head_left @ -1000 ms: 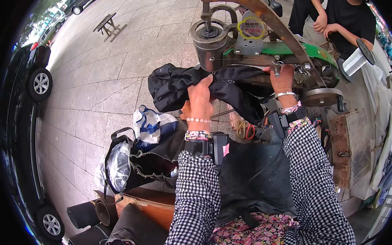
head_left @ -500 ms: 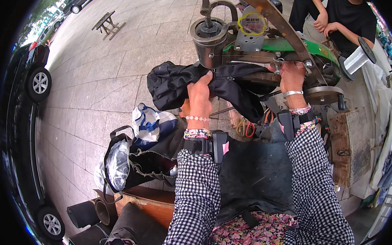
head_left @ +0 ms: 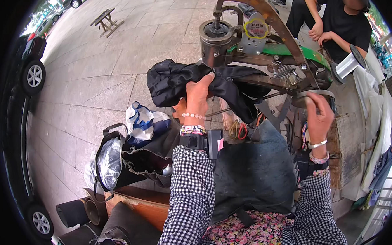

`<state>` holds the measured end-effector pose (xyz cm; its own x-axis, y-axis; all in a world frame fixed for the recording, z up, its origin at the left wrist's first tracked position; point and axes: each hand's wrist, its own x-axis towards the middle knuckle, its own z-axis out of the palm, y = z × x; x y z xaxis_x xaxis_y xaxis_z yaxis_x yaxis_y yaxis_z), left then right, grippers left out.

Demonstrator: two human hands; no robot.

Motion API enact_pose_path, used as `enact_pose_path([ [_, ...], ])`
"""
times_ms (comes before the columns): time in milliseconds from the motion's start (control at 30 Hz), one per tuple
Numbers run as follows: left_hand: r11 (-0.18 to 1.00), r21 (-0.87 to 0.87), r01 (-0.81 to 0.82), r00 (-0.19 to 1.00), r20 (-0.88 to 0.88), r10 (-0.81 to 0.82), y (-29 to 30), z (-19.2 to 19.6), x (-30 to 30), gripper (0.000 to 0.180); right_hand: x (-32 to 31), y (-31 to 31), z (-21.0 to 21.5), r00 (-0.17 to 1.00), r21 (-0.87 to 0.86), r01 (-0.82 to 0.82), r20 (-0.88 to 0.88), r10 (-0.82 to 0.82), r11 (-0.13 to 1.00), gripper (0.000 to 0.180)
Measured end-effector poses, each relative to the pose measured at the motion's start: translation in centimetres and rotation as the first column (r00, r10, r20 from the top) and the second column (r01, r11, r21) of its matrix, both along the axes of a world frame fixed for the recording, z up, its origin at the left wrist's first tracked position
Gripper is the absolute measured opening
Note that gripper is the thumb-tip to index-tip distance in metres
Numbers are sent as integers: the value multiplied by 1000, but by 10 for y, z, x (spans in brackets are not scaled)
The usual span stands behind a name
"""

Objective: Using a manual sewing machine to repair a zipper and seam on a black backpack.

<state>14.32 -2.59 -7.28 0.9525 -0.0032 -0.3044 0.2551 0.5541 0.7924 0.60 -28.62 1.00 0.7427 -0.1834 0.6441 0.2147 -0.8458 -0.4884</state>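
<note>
My left hand point(head_left: 198, 96) is closed on a black fabric item point(head_left: 166, 84), gathered in folds. Whether it is a bag or a garment I cannot tell. Part of the fabric lies under the arm of a hand-cranked sewing machine point(head_left: 217, 47), and another part hangs down in front of it. At the machine's right end, my right hand point(head_left: 320, 119) has its fingers curled over the rim of the metal hand wheel point(head_left: 298, 101). The wheel's crank handle is mostly hidden by that hand. A dark apron point(head_left: 255, 172) covers my lap.
A spool of pale thread point(head_left: 350, 66) sits on the machine's right. Beyond it is a seated person point(head_left: 345, 24) in black. Scissors point(head_left: 242, 130) lie below the fabric. An open black bag point(head_left: 143, 164) and a wooden box point(head_left: 143, 208) stand left; another wooden box point(head_left: 348, 146) stands right.
My right hand has left the fabric and machine arm and come down to the hand wheel. My left hand keeps its hold on the fabric. The view has shifted slightly.
</note>
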Motion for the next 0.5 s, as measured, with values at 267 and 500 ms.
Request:
enact_pose_path([
  [267, 998, -43, 44, 999, -3, -44, 3, -3, -1, 11, -5, -90, -29, 895, -516, 330, -96, -436, 790, 60],
  [500, 996, 32, 78, 997, -32, -77, 7, -2, -1, 10, 3, -125, -42, 786, -474, 445, -199, -585, 759, 48],
])
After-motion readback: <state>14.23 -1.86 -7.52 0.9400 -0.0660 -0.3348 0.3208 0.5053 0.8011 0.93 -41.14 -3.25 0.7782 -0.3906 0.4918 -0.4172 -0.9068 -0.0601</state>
